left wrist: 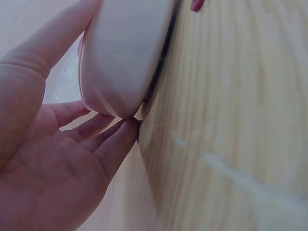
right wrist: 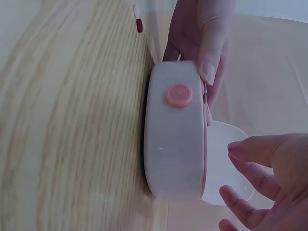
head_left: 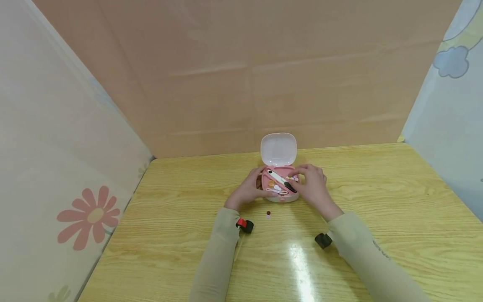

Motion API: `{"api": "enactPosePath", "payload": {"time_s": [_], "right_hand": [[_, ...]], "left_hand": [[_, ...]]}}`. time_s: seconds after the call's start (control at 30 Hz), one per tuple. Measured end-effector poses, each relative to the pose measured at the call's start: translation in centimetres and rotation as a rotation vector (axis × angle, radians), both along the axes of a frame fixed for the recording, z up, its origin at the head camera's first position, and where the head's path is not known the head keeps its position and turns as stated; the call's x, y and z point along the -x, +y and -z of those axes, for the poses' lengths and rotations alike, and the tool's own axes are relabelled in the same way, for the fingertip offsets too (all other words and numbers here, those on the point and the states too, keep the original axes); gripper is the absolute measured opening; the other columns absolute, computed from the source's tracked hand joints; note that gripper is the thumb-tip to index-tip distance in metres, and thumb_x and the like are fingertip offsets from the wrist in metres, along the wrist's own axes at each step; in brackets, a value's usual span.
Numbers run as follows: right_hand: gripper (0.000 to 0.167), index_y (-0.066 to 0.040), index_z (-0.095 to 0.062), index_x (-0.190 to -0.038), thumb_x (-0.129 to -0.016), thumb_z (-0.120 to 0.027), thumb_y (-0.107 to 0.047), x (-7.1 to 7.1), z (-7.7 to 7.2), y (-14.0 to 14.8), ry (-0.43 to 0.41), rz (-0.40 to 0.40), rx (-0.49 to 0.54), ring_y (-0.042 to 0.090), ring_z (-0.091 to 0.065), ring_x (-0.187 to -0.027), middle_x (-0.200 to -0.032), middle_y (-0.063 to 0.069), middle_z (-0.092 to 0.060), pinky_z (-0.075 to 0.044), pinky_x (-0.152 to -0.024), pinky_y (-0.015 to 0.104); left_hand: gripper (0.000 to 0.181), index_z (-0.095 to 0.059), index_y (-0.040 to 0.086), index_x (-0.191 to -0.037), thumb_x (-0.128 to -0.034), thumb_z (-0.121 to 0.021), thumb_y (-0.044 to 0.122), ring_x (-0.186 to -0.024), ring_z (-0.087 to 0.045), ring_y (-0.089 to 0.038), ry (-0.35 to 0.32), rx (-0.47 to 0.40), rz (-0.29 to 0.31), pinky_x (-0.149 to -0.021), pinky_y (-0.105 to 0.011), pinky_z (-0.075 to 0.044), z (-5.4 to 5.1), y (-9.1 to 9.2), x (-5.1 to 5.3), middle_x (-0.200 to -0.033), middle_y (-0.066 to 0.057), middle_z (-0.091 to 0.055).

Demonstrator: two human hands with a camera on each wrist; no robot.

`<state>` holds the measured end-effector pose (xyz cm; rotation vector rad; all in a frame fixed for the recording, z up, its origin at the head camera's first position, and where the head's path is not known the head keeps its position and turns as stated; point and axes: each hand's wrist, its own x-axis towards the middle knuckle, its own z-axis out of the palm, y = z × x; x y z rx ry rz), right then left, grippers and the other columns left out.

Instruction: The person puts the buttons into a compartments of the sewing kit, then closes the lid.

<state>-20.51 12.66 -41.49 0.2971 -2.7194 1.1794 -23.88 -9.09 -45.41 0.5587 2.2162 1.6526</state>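
A small case (head_left: 282, 199) with a white body, pink inner tray and pink front button (right wrist: 179, 95) stands on the table, its white lid (head_left: 279, 149) raised at the back. In the tray lie a slender white tool (head_left: 278, 178) with a black end, a pale looped piece (head_left: 277, 192), an orange disc (head_left: 271, 183) and several small coloured pieces (head_left: 295, 178). My left hand (head_left: 248, 189) grips the case's left side, thumb at the top edge, fingers around the side. Above the tray's right part hovers my right hand (head_left: 314, 187), fingers loosely bent and apart, with nothing visible between them.
A dark red disc (head_left: 268, 213) and a pale pink disc (head_left: 268, 217) lie on the wooden table (head_left: 181, 226) in front of the case. Behind it rises a tan backdrop (head_left: 211, 105). Patterned panels (head_left: 41, 126) stand at both sides.
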Motion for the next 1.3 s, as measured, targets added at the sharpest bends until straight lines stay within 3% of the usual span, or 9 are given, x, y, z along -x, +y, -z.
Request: {"api": "enactPosePath", "payload": {"time_s": [0.8,1.3], "right_hand": [[0.008,-0.008,-0.072,-0.088,-0.081,-0.076,-0.011,-3.6,0.5,-1.7,0.091,-0.022,0.039,0.045,-0.036,-0.117,-0.114,0.017,-0.058,-0.018,-0.094,0.064],[0.012,-0.011,-0.071,-0.086,-0.078,-0.079,-0.009,-5.4,1.2,-2.3,0.067,-0.012,0.032,0.042,-0.037,-0.116,-0.116,0.015,-0.058,-0.018,-0.097,0.061]], "left_hand": [[0.091,-0.027,0.018,-0.150,-0.0769,-0.082,0.017,-0.120,-0.048,-0.014,0.033,0.033,0.005,-0.096,-0.026,-0.043,-0.3,0.0,-0.2,-0.138,-0.004,-0.032],[0.091,-0.027,0.016,-0.150,-0.0775,-0.081,0.014,-0.121,-0.047,-0.018,0.033,0.006,0.020,-0.096,-0.026,-0.044,-0.3,0.1,-0.2,-0.137,-0.007,-0.030]]}}
